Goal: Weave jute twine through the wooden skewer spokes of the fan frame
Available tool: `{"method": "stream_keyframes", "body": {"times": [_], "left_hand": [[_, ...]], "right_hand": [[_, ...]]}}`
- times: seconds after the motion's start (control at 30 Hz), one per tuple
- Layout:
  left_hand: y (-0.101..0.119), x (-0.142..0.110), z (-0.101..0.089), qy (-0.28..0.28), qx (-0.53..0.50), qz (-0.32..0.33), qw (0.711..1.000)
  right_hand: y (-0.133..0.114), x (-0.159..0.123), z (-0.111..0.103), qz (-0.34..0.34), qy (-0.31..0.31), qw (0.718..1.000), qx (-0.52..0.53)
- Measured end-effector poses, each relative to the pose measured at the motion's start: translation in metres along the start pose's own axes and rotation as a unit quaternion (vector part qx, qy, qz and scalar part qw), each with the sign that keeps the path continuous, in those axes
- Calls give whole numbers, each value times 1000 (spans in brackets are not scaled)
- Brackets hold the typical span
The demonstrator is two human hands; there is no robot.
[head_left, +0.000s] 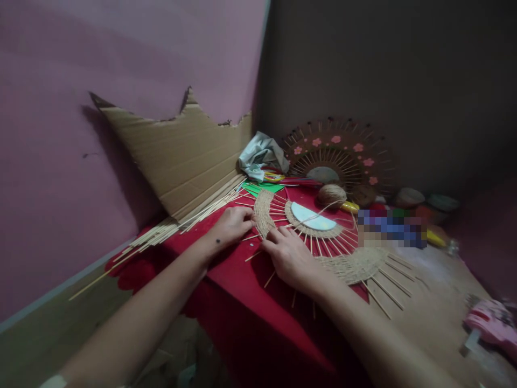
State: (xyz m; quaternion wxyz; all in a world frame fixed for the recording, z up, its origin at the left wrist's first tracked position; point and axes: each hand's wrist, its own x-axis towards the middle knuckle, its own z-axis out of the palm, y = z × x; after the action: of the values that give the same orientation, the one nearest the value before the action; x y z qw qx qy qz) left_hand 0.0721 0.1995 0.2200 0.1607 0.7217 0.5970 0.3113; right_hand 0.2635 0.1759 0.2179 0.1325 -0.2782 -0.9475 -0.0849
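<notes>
A half-round woven fan [353,267] of twine and thin sticks lies on the red cloth [238,291], with sticks jutting past its outer woven band. At its middle sits a pale blue half-disc [313,216]. My left hand [236,223] has its fingers closed at the band's left edge, around the stick ends there. Just to the right, my right hand [291,256] pinches the band from the near side; its palm and wrist cover part of the weave. A ball of twine [332,195] rests behind the fan, and a strand trails from it over the half-disc.
Loose bamboo sticks [149,236] lie left, below a cardboard sheet [177,156] leaning on the wall. A crumpled cloth [262,153] and a finished-looking flowered fan [335,153] stand at the back. A pink glue gun [490,323] lies at right.
</notes>
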Motion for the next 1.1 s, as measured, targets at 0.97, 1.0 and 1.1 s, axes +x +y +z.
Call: {"method": "stream_keyframes", "body": {"times": [0.97,1.0,1.1], "left_hand": [[-19,-31,-18,78,-179,-108,975],[-20,-32,-19,88,-159,-105,978],[-26,-32,-17,120,-81,-98,985]], "right_hand": [[7,-3,6,82,65,966,237],[7,-3,6,82,64,966,237],[6,-2,5,84,58,968,230]]}}
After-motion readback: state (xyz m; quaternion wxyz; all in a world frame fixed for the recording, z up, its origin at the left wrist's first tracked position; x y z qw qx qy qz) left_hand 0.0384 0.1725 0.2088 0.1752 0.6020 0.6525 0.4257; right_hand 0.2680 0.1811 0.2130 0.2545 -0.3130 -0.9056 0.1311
